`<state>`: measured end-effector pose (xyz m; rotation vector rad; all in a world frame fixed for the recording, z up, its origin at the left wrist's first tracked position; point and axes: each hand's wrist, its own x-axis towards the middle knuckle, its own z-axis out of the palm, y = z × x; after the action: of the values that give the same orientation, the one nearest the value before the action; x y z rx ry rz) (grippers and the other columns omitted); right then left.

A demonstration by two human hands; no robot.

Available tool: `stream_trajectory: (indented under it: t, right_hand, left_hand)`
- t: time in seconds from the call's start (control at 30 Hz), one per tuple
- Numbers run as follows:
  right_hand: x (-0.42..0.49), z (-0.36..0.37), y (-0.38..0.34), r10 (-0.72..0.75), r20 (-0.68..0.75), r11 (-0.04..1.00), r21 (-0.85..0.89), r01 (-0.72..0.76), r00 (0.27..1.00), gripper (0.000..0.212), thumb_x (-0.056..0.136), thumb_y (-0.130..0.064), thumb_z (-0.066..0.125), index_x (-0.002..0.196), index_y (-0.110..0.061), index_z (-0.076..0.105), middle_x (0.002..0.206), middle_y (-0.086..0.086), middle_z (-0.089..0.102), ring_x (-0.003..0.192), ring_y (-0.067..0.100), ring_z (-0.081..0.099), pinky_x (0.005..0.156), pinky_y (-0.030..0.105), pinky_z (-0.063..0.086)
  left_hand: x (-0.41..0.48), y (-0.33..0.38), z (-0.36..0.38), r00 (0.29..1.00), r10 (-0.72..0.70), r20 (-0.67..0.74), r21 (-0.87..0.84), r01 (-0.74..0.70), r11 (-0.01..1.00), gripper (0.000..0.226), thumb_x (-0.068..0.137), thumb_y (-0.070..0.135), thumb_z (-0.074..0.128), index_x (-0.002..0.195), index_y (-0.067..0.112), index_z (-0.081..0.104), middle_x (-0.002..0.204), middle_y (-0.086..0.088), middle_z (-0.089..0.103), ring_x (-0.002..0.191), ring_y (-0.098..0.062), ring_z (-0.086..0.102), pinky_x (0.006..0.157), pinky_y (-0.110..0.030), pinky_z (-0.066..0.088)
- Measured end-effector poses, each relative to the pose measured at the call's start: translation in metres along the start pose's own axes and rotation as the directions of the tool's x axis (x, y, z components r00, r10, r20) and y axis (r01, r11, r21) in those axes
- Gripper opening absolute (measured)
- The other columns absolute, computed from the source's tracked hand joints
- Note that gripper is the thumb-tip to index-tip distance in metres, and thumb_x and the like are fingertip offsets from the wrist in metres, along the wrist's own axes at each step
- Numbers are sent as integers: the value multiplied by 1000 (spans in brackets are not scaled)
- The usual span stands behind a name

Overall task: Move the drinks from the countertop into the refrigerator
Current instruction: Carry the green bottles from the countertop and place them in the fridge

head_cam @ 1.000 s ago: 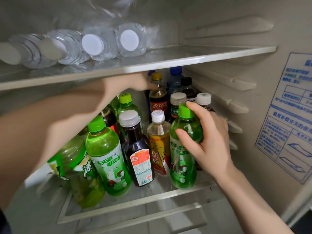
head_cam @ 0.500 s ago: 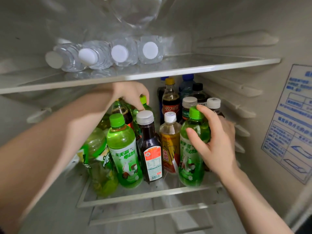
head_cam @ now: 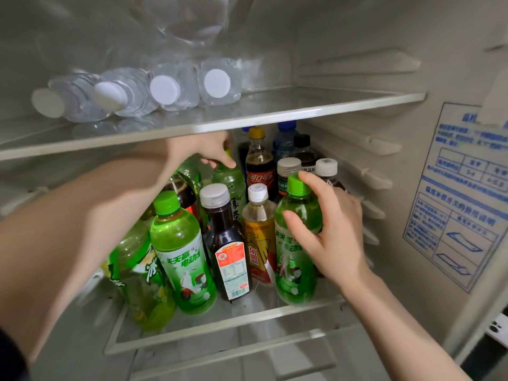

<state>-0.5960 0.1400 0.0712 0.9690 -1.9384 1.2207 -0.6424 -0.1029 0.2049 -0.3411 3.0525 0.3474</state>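
Inside the refrigerator, a glass shelf (head_cam: 220, 320) carries several upright drink bottles. My right hand (head_cam: 332, 232) grips a green bottle (head_cam: 291, 259) at the front right of the shelf, with my index finger over its green cap. My left hand (head_cam: 203, 149) reaches under the upper shelf and holds the top of a pale green tea bottle (head_cam: 231, 185) in the second row; its cap is hidden by my fingers. Around them stand another green bottle (head_cam: 181, 254), a dark bottle with a grey cap (head_cam: 228, 243), a yellow-labelled bottle (head_cam: 259, 237) and a cola bottle (head_cam: 259, 166).
The upper glass shelf (head_cam: 302, 111) holds several clear water bottles (head_cam: 167, 92) lying on their sides, caps toward me. A large green bottle (head_cam: 137, 273) leans at the front left. The refrigerator's right wall has shelf rails and a blue instruction sticker (head_cam: 461, 193).
My left hand has drawn back from deep under the upper shelf onto the pale green tea bottle's top. My right hand keeps its grip on the green bottle. The view has tilted upward.
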Motion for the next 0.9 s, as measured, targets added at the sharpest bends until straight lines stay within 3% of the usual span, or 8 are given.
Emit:
stream_trajectory:
  t: [0.13, 0.2, 0.27, 0.4, 0.63, 0.77, 0.9]
  right_hand:
    - [-1, 0, 1, 4, 1, 1000, -1, -4, 1000, 49, 86, -44, 56, 131, -29, 42, 109, -13, 62, 103, 10, 57, 93, 51, 42]
    - [-1, 0, 2, -1, -8, 1000, -6, 1, 1000, 49, 86, -43, 57, 131, -28, 43, 109, -13, 61, 102, 10, 56, 93, 51, 42]
    - [-1, 1, 2, -4, -15, 1000, -11, 4, 1000, 49, 86, -42, 57, 131, -28, 43, 107, -13, 61, 101, 10, 56, 91, 51, 42]
    - [-1, 4, 1, -5, -33, 1000, -10, 5, 999, 48, 85, -41, 57, 130, -28, 43, 106, -14, 60, 100, 10, 57, 91, 51, 42]
    - [-1, 6, 0, -6, -46, 1000, -21, 5, 999, 48, 85, -41, 56, 129, -27, 43, 105, -11, 62, 99, 13, 58, 91, 51, 42]
    - [-2, 6, 1, -12, -50, 999, -30, 11, 999, 48, 85, -41, 56, 129, -28, 43, 105, -14, 61, 100, 11, 57, 92, 50, 41]
    - [-2, 7, 1, 2, -44, 999, -32, -3, 999, 49, 85, -42, 57, 130, -29, 42, 108, -14, 61, 102, 11, 57, 94, 51, 40]
  left_hand:
    - [-1, 9, -2, 998, -17, 54, 136, 9, 991, 41, 86, 21, 69, 115, -4, 55, 90, -17, 59, 57, -16, 54, 39, -17, 44]
    - [-4, 9, -3, 997, 5, 80, 183, -20, 983, 36, 84, 22, 71, 112, 4, 57, 95, -14, 57, 62, -19, 54, 41, -17, 45]
    - [-6, 7, -3, 993, 62, 101, 152, -77, 985, 31, 86, 18, 68, 112, 4, 58, 94, -14, 57, 67, -21, 53, 41, -15, 43]
    - [-7, -2, -3, 988, 147, 55, 32, -149, 988, 23, 87, 8, 66, 107, -2, 62, 70, -3, 55, 56, -13, 49, 39, -8, 37]
    - [11, -25, -6, 998, 47, 40, -7, -47, 999, 31, 87, 9, 66, 113, -8, 59, 99, -19, 57, 59, -16, 50, 39, -8, 41]
    - [23, -34, -8, 999, 0, 49, -32, 2, 999, 35, 87, 7, 66, 117, -8, 56, 94, -14, 52, 64, -15, 49, 45, -15, 43]
    - [30, -35, -9, 998, -36, 48, -3, 36, 999, 34, 88, 11, 65, 116, -5, 55, 73, -7, 52, 51, -8, 49, 35, -9, 38]
